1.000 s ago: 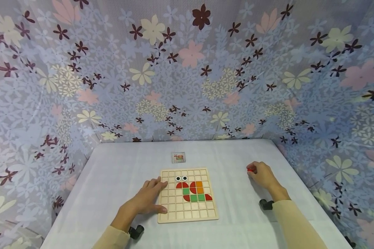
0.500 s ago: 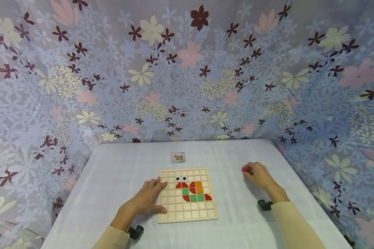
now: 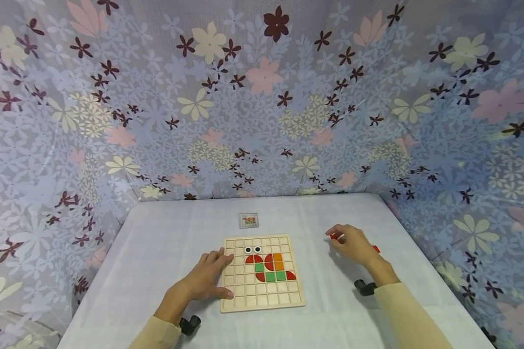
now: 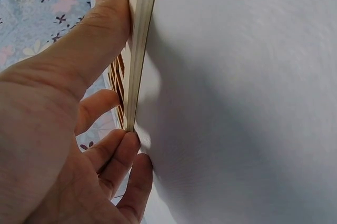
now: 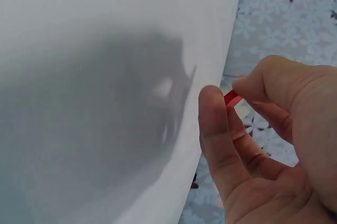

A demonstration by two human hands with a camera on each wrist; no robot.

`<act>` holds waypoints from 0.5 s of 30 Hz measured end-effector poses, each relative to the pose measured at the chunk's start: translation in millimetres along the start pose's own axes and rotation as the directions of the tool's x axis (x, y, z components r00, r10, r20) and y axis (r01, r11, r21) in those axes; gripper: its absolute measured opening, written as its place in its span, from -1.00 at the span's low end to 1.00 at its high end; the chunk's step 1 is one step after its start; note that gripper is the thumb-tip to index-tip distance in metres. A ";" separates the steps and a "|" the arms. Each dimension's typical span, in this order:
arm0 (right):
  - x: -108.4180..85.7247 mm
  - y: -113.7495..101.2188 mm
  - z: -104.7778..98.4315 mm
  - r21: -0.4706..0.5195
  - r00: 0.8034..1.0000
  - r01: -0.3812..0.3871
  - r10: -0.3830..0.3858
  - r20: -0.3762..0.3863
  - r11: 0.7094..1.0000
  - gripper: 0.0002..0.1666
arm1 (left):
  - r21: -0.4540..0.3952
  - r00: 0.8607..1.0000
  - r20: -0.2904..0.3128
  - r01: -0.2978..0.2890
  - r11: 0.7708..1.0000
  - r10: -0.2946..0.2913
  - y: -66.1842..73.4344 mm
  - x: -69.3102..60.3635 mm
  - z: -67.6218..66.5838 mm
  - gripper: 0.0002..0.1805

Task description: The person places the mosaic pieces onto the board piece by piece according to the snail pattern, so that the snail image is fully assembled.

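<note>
A square wooden grid board (image 3: 268, 299) lies on the table, bearing red, green and orange pieces and two eye pieces (image 3: 257, 249). My left hand (image 3: 203, 277) rests on its left edge; the thumb and index finger touch the top. In the left wrist view the other fingers (image 4: 138, 182) lie by the board's side. Right of the board, my right hand (image 3: 351, 245) pinches a small red piece (image 3: 333, 237) between thumb and fingertips, apart from the board. The right wrist view shows only a sliver of this red piece (image 5: 232, 99); its outline is mostly hidden.
A small picture card (image 3: 249, 221) lies behind the board, showing a similar coloured figure on a grid. Another red piece (image 3: 376, 248) lies on the white-covered table, partly hidden behind the right wrist. Flowered cloth (image 3: 262, 121) hangs around the table's back and sides.
My right hand has moved left toward the board with the red piece in its fingers. Another red piece has come into sight behind it. The left hand has stayed on the board.
</note>
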State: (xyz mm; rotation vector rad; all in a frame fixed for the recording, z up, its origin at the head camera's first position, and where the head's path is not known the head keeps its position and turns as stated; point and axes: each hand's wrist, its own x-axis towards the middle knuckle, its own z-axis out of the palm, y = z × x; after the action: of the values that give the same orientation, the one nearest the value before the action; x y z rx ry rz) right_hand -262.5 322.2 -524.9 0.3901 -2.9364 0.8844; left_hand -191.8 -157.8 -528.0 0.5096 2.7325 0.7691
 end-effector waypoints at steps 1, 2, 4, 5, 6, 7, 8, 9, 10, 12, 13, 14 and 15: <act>0.2 -2.5 0.8 0.002 1.000 0.007 -0.007 0.002 1.000 -0.71 | 0.001 1.000 0.000 0.001 1.000 -0.001 -0.1 0.1 0.1 0.23; 0.4 -5.0 1.7 0.004 1.000 0.009 -0.009 0.005 1.000 -0.72 | 0.002 1.000 -0.001 0.001 1.000 -0.001 -0.3 0.2 0.4 0.23; 0.5 -10.3 3.3 0.016 1.000 0.012 -0.012 0.016 1.000 -0.73 | 0.004 1.000 -0.001 0.002 1.000 -0.002 -0.3 0.3 0.4 0.23; 0.6 -12.8 4.1 0.023 1.000 0.011 -0.011 0.022 1.000 -0.73 | 0.004 1.000 -0.001 0.001 1.000 -0.001 -0.4 0.3 0.5 0.23; 0.8 -15.1 5.3 0.027 1.000 0.005 -0.006 0.028 1.000 -0.73 | 0.003 1.000 -0.002 0.000 1.000 0.000 -0.3 0.3 0.4 0.23; 0.9 -17.8 6.4 0.032 0.999 0.000 -0.001 0.032 0.999 -0.73 | 0.005 1.000 -0.001 -0.001 1.000 0.001 -0.2 0.3 0.3 0.23; 0.9 -20.3 7.3 0.040 0.999 -0.005 0.004 0.038 0.999 -0.74 | 0.005 1.000 -0.001 -0.001 1.000 0.001 -0.2 0.2 0.3 0.23; 0.9 -22.6 8.5 0.046 0.999 -0.009 0.007 0.044 0.999 -0.73 | 0.004 1.000 -0.001 -0.002 1.000 0.002 -0.2 0.2 0.1 0.23; 1.1 -24.7 9.6 0.048 0.999 -0.003 0.001 0.047 0.999 -0.73 | 0.005 1.000 -0.001 -0.003 1.000 0.003 -0.3 0.2 0.2 0.23; 1.2 -28.7 12.3 0.047 0.999 0.000 -0.002 0.045 0.999 -0.74 | 0.006 1.000 -0.001 -0.005 1.000 0.005 -0.6 0.2 0.1 0.23; 1.2 -30.8 13.5 0.045 0.999 0.008 -0.010 0.044 0.999 -0.74 | 0.007 1.000 0.000 -0.007 1.000 0.007 -0.9 0.3 0.2 0.23; 1.3 -32.5 14.7 0.046 0.999 0.015 -0.017 0.045 0.999 -0.75 | 0.007 1.000 0.000 -0.009 1.000 0.009 -1.3 0.4 0.4 0.23; 1.6 -34.2 16.1 0.045 0.999 0.021 -0.023 0.047 0.999 -0.75 | 0.008 1.000 0.000 -0.011 1.000 0.011 -1.8 0.6 0.5 0.23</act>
State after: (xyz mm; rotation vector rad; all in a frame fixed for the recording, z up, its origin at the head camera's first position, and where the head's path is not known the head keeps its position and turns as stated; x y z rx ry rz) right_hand -255.0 285.5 -519.9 0.4518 -2.9533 0.9525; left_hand -192.6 -158.8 -529.5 0.5274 2.7360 0.7617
